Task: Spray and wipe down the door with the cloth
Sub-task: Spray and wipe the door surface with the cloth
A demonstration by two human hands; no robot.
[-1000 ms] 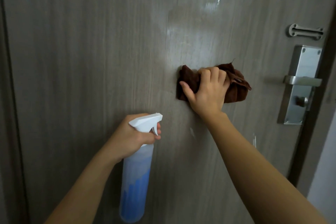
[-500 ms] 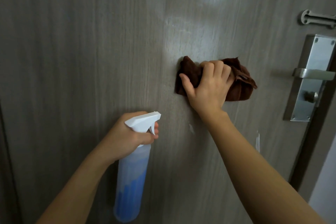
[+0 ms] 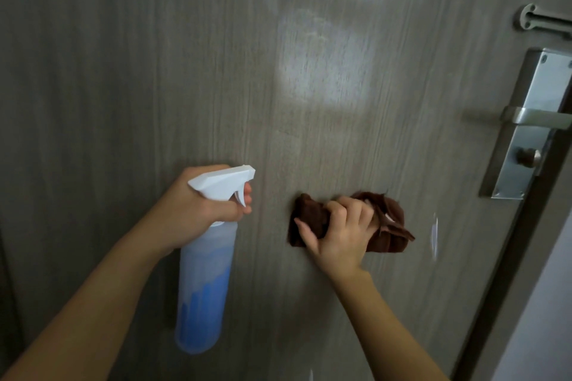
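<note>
A grey wood-grain door (image 3: 130,65) fills the view, with a pale wet sheen above its middle. My right hand (image 3: 339,233) presses a bunched brown cloth (image 3: 391,227) flat against the door, below that sheen. My left hand (image 3: 198,210) grips the neck of a translucent spray bottle (image 3: 204,291) with a white trigger head and blue liquid; the nozzle points at the door, a little left of the cloth. A finger rests by the trigger.
A steel lock plate with a lever handle (image 3: 532,119) and a thumb turn is at the right edge. Above it sits a metal door guard (image 3: 544,22). A dark door frame (image 3: 510,272) runs down the right, with a pale wall beyond. A drip streak (image 3: 434,233) shows right of the cloth.
My right hand has dragged the cloth down the door, from level with the handle to below the lock plate. The left hand with the bottle has held about steady.
</note>
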